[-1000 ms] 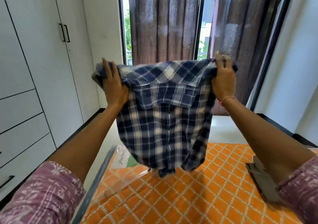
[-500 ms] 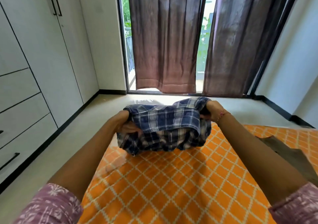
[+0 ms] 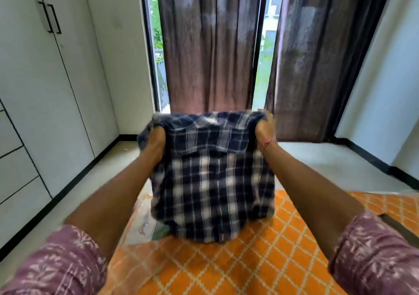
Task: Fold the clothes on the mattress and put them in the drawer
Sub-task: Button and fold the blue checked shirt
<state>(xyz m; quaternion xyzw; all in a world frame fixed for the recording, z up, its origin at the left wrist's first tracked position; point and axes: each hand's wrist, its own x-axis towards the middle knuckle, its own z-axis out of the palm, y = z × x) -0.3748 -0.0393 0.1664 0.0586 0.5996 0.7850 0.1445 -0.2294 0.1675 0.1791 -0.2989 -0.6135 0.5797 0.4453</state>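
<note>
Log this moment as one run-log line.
step: folding | left hand: grips plaid shirt | right hand: grips shirt | shirt: held up over orange mattress | drawer: not yet

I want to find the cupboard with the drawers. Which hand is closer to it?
Left. The left hand grips the plaid shirt on the side toward the white cupboard; the right hand grips the shirt's far side.

The shirt is hanging mid-frame above the mattress. The wardrobe is standing at frame left; curtains are hanging behind the shirt.
</note>
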